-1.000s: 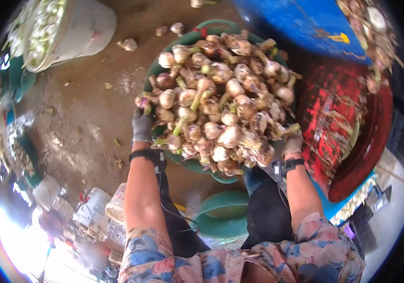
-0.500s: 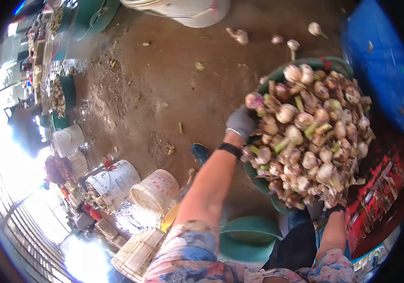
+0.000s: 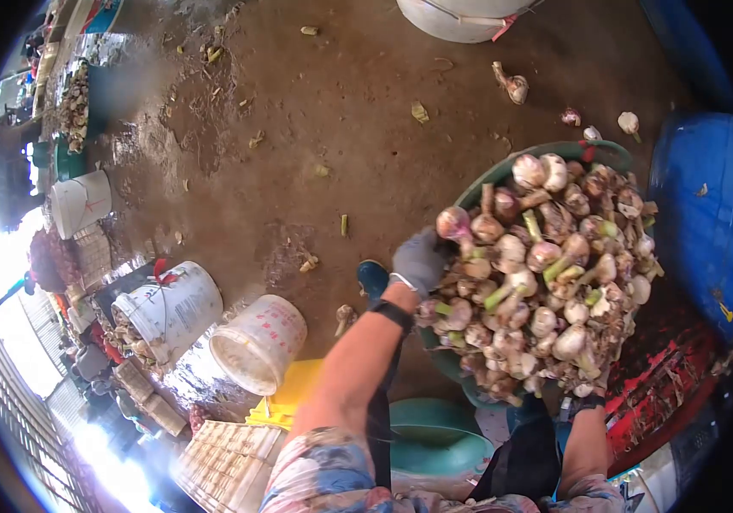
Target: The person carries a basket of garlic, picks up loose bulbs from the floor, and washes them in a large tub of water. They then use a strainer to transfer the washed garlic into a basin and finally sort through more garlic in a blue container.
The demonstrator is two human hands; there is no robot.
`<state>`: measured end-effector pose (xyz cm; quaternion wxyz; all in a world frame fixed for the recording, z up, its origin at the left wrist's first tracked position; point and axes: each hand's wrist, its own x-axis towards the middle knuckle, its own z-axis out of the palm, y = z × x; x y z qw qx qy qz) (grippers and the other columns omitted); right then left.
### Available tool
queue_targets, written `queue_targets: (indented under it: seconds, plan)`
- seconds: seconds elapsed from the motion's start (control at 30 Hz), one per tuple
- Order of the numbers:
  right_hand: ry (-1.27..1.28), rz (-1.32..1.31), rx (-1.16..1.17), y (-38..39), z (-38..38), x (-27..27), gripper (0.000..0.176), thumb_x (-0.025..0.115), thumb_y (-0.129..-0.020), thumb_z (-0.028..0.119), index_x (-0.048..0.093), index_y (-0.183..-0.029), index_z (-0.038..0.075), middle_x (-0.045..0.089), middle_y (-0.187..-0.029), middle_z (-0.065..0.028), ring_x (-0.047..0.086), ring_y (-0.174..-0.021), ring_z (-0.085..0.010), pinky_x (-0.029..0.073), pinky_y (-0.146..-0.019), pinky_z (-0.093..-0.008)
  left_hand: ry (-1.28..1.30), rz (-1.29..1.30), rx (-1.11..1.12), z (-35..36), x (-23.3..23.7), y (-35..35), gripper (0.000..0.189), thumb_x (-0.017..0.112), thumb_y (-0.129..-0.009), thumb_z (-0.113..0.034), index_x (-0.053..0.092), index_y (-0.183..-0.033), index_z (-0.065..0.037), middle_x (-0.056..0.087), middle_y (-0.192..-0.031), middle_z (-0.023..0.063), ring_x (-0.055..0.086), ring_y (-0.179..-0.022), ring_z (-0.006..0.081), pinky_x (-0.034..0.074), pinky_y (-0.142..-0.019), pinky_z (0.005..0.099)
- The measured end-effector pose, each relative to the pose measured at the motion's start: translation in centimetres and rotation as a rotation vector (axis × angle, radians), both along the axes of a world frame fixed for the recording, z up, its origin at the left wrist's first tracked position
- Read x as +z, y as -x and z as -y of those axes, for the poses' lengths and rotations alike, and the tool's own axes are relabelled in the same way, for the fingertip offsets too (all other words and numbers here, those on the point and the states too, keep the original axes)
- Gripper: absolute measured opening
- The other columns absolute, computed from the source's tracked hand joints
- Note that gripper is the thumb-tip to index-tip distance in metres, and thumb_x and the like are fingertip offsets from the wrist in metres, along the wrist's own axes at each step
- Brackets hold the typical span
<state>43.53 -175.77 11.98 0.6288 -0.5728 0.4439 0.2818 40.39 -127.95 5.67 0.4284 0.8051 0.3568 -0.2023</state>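
A green tub point(image 3: 610, 155) heaped with garlic bulbs point(image 3: 546, 256) is held up in front of my body. My left hand point(image 3: 422, 261), in a grey glove, grips the tub's left rim, its fingers hidden behind the rim and bulbs. At the tub's near right side is my right hand point(image 3: 590, 395), mostly covered by garlic; its fingers do not show. Cut stems and roots stick out among the bulbs, and some bulbs overhang the rim.
Loose garlic point(image 3: 516, 88) lies on the wet brown floor. A blue container point(image 3: 708, 188) and a red one point(image 3: 678, 410) stand right. Nearer are an empty green basin point(image 3: 439, 445), white buckets point(image 3: 174, 308) and a woven basket point(image 3: 225, 466). Another white bucket point(image 3: 460, 19) stands ahead.
The view has shifted over the floor. The garlic tub, still held, has moved slightly left and down in view with both my hands.
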Motion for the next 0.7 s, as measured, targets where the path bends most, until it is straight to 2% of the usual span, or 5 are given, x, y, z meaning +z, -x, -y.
queue_targets:
  seconds: [0.2,0.33,0.4,0.47,0.7]
  plan:
    - [-0.409,0.012,0.014,2.0,-9.6,-3.3,0.050,0.039,-0.097,0.039,0.042,-0.137,0.008,0.047,-0.135,-0.0128,0.044,-0.125,-0.0319,0.033,-0.108,-0.0462,-0.245,-0.045,-0.018,-14.6,0.7,1.5,0.027,0.061,-0.082,-0.035,0.065,-0.091,-0.009,0.065,-0.089,0.0175,0.061,-0.088,0.0376,0.049,-0.075,0.0451]
    - [-0.447,-0.117,-0.060,-1.8,-27.9,3.9,0.056,0.039,-0.096,0.046,0.040,-0.138,0.009,0.046,-0.135,-0.0147,0.048,-0.120,-0.0343,0.038,-0.103,-0.0507,-0.298,-0.050,0.139,-23.8,2.5,1.8,0.026,0.063,-0.083,-0.031,0.065,-0.093,-0.007,0.067,-0.090,0.0178,0.063,-0.087,0.0370,0.049,-0.074,0.0418]
    - [-0.260,-0.056,0.127,0.9,-27.7,-4.2,0.059,0.038,-0.095,0.051,0.042,-0.134,0.006,0.052,-0.127,-0.0162,0.052,-0.115,-0.0349,0.042,-0.098,-0.0519,-0.299,-0.055,0.254,-32.2,1.1,2.7,0.028,0.066,-0.082,-0.030,0.066,-0.096,-0.005,0.068,-0.089,0.0180,0.065,-0.084,0.0340,0.050,-0.074,0.0392]
    - [-0.321,-0.312,-0.313,-1.6,-39.5,1.4,0.064,0.036,-0.094,0.054,0.045,-0.130,0.002,0.057,-0.119,-0.0170,0.054,-0.111,-0.0354,0.045,-0.095,-0.0515,-0.126,0.149,0.418,-37.6,-0.8,4.2,0.031,0.064,-0.085,-0.024,0.065,-0.105,0.000,0.070,-0.092,0.0164,0.067,-0.085,0.0224,0.049,-0.076,0.0335]
    - [-0.293,-0.008,0.410,-0.8,-42.5,-4.4,0.054,0.047,-0.094,0.037,0.037,-0.138,0.007,0.047,-0.135,-0.0097,0.050,-0.119,-0.0255,0.042,-0.100,-0.0379,0.070,0.314,0.698,-43.2,5.0,6.5,0.041,0.057,-0.093,-0.026,0.056,-0.121,0.004,0.062,-0.113,0.0111,0.055,-0.106,0.0182,0.040,-0.095,0.0293]
